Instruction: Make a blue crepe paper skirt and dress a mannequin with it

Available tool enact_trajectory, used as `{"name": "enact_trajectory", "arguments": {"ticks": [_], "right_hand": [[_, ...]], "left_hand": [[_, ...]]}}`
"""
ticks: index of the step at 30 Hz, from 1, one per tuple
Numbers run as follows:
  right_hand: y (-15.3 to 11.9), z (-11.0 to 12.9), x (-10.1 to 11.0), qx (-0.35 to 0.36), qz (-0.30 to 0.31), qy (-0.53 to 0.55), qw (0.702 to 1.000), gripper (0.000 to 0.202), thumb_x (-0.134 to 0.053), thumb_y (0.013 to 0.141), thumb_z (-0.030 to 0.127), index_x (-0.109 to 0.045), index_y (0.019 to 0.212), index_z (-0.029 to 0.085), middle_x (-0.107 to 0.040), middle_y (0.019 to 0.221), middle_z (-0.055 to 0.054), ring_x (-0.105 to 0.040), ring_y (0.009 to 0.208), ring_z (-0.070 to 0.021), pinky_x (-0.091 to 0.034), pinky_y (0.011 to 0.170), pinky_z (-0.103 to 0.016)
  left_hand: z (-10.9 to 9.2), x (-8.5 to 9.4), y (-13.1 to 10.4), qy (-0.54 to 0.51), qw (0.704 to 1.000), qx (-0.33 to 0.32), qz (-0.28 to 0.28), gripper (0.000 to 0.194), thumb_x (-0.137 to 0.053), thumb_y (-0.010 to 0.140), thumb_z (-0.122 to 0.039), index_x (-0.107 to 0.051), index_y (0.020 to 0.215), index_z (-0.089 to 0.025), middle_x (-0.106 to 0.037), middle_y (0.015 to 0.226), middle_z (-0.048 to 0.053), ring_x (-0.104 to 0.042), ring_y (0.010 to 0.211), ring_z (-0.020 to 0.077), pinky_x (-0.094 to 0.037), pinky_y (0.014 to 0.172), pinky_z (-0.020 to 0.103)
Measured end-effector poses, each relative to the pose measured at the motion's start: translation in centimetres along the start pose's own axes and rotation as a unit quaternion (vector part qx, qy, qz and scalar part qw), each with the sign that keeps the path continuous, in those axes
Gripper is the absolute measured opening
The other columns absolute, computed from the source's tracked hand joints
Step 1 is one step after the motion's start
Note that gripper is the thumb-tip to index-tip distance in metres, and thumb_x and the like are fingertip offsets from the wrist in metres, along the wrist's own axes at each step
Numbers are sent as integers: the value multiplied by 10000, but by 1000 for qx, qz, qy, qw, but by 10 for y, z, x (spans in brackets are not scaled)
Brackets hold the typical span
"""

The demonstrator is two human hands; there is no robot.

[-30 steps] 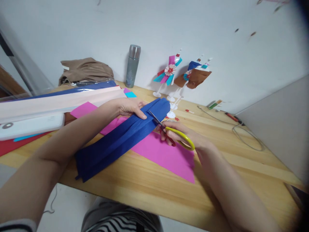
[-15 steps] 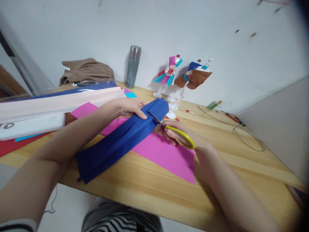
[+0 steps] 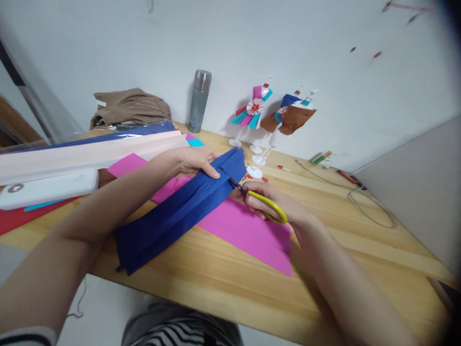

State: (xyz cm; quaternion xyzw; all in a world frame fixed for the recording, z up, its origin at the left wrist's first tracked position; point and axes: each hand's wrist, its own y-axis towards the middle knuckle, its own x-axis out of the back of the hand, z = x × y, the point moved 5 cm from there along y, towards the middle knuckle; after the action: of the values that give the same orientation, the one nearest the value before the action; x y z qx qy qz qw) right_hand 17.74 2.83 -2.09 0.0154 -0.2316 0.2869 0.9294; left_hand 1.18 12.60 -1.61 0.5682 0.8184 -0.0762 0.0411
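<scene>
A long folded strip of dark blue crepe paper (image 3: 169,211) slants across the middle of the table. My left hand (image 3: 200,161) pinches its upper edge near the far end, thumb on top and the other fingers hidden beneath. My right hand (image 3: 264,194) is closed round the handles of yellow-handled scissors (image 3: 272,207). Their dark blades lie across the blue paper, just right of my left thumb, and a cut runs between them. Under the blue strip lies a sheet of magenta paper (image 3: 248,235), flat on the wood.
Small dress forms wearing paper outfits (image 3: 255,106) stand by the wall, beside a grey thermos (image 3: 200,101). At left are a brown cloth (image 3: 133,106), pale pink paper (image 3: 90,154) and a white device (image 3: 54,187). A cable (image 3: 370,211) curls at right.
The scissor blades have closed further on the blue paper, and the handles have drawn together. The paper's far end has shifted slightly left and sags. My left hand keeps its place.
</scene>
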Motion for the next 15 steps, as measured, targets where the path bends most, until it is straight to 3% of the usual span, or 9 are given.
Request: {"name": "enact_trajectory", "arguments": {"ticks": [7, 15], "right_hand": [[0, -6, -1, 10, 9, 6, 1000, 440, -639, 879, 619, -521, 894, 195, -537, 657, 42, -479, 464, -64, -394, 404, -201], [1, -6, -1, 6, -4, -3, 1000, 481, -659, 843, 655, -515, 863, 196, -560, 675, 26, -514, 490, -83, -411, 421, -215]], "left_hand": [[2, 1, 0, 2, 1000, -1, 3, 668, -899, 591, -194, -696, 1224, -124, -790, 914, 55, -740, 843, 209, -560, 895, 333], [7, 1, 4, 24, 1000, -8, 13, 656, -855, 630, -188, -674, 1258, -132, -789, 998, 83, -743, 900, 234, -569, 879, 348]]}}
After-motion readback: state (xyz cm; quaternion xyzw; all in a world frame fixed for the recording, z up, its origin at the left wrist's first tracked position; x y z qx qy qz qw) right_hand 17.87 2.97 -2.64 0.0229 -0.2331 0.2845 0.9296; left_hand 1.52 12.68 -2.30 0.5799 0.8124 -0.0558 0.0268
